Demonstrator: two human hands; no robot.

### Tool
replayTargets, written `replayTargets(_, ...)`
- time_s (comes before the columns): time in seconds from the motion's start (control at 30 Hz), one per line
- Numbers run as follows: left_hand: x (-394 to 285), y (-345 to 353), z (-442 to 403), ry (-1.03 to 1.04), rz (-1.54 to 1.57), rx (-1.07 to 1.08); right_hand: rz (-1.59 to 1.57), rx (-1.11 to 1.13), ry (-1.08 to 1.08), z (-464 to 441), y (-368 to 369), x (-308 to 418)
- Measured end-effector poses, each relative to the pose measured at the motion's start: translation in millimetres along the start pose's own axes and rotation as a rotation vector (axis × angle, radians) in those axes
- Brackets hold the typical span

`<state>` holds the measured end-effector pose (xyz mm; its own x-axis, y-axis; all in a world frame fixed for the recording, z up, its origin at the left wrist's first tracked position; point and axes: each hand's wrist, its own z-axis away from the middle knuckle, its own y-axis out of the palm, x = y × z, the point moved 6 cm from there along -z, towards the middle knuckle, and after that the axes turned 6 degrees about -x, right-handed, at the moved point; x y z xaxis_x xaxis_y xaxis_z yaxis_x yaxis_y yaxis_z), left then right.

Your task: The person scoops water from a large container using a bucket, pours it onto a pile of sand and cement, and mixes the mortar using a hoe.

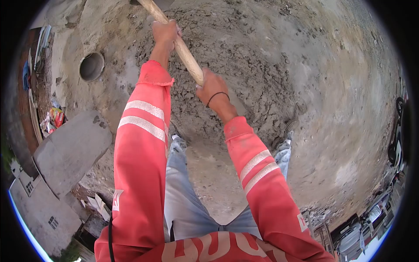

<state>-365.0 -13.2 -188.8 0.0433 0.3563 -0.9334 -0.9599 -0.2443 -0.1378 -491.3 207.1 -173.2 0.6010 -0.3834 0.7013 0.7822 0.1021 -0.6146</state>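
A long wooden tool handle point(187, 56) slants from the top of the view down toward my body. My left hand point(166, 32) is wrapped round it higher up, and my right hand point(212, 86), with a dark band on the wrist, grips it near its lower end. The tool's working end is mostly out of view at the top edge, so its kind cannot be made out. Beneath both hands spreads a heap of wet, lumpy grey mortar point(266, 87) on the ground.
A round bucket point(91, 67) with grey contents stands at the left. My feet, in mortar-smeared footwear, stand at the heap's near edge. Litter point(56, 117) and a grey slab point(72, 150) lie further left. At the far right are a motorbike-like dark object point(397, 135) and piled scrap.
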Motion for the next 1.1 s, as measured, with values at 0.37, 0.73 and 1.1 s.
replayTargets(0.37,223,1,325,-0.510,-0.386,0.064,0.047,0.144,0.578,307,10,-154)
replayTargets(0.73,15,12,330,-0.260,-0.028,0.144,-0.138,-0.229,0.259,270,-3,-134)
replayTargets(1.1,191,148,170,-0.104,-0.939,0.299,-0.041,-0.038,0.551,68,-37,-146)
